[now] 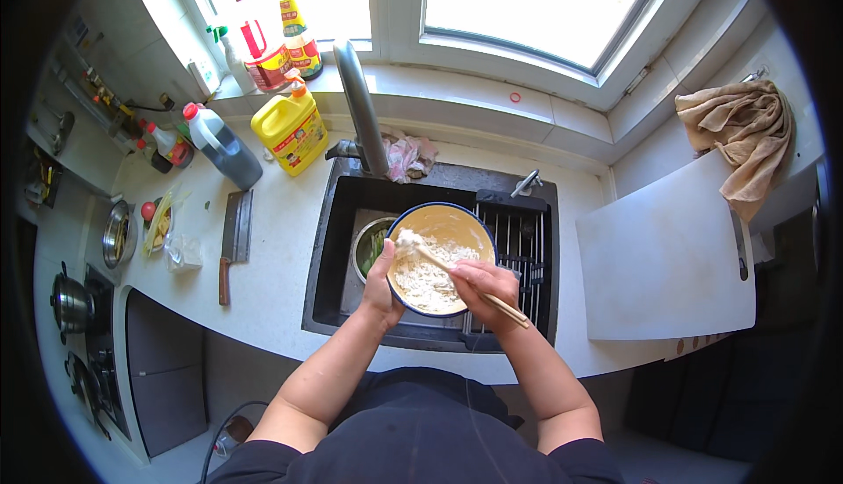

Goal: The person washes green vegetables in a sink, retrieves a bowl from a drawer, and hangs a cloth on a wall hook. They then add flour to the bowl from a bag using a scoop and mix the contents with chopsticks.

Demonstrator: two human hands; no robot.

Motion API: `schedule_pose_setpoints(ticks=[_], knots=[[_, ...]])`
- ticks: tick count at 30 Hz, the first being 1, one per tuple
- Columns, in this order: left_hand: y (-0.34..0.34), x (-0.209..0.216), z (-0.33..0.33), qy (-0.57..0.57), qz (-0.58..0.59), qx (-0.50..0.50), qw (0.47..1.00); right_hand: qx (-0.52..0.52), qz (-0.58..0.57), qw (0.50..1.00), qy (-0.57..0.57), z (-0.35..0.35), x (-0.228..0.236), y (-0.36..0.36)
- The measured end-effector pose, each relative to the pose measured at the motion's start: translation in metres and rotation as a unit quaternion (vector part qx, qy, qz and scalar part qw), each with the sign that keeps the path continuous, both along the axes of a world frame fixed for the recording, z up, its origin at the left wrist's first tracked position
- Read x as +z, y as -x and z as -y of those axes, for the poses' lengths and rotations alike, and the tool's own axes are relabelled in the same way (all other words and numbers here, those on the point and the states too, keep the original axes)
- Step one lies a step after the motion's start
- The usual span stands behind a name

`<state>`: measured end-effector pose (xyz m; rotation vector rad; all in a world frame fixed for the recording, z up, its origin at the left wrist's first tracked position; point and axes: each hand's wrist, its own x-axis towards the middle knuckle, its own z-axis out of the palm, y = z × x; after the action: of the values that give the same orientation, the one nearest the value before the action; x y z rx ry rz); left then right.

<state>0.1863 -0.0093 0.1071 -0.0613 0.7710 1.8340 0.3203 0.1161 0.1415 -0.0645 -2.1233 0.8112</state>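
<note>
Over the dark sink (320,256) I hold a yellow bowl (470,225) with a blue rim. My left hand (381,284) grips its left side, thumb up near the rim. Inside lies a white, crumbly, flour-like mixture (430,286). My right hand (488,287) is closed around wooden chopsticks (432,258), which slant into the bowl; a white clump sticks to their tips. Partly hidden behind the bowl, a metal basin (362,242) with something green in it stands in the sink.
The tall faucet (358,106) rises behind the bowl. A cleaver (236,229) lies on the left counter, near a yellow jug (294,133) and a dark-filled bottle (223,146). A drying rack (527,256) spans the sink's right side. To the right is a white cutting board (663,256).
</note>
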Motion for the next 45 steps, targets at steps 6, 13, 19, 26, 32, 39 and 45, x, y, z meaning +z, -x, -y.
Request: schedule_pose_setpoints(ticks=[6, 13, 19, 26, 32, 39, 45], knots=[[0.002, -0.001, 0.003, 0.01, -0.008, 0.007, 1.0, -0.069, -0.007, 0.998, 0.0, -0.003, -0.011, 0.0], [0.004, -0.007, 0.006, 0.009, 0.005, 0.007, 1.0, 0.015, 0.025, 0.994, 0.105, 0.01, -0.011, -0.003], [-0.003, 0.002, 0.002, 0.013, -0.008, 0.049, 0.999, -0.132, 0.011, 0.991, -0.011, 0.01, -0.006, -0.002], [-0.002, -0.002, 0.002, 0.01, -0.015, 0.034, 0.999, 0.0, 0.051, 0.986, 0.157, 0.021, -0.004, 0.001], [-0.003, -0.003, 0.003, 0.021, -0.029, 0.041, 0.999, -0.125, 0.021, 0.985, 0.114, 0.012, -0.007, 0.004], [-0.001, -0.003, 0.004, 0.017, -0.022, 0.027, 0.999, -0.075, 0.037, 0.98, 0.181, 0.018, -0.013, 0.006], [-0.003, 0.004, 0.004, 0.024, -0.026, 0.035, 0.999, -0.094, -0.046, 0.992, 0.068, 0.009, -0.023, 0.009]])
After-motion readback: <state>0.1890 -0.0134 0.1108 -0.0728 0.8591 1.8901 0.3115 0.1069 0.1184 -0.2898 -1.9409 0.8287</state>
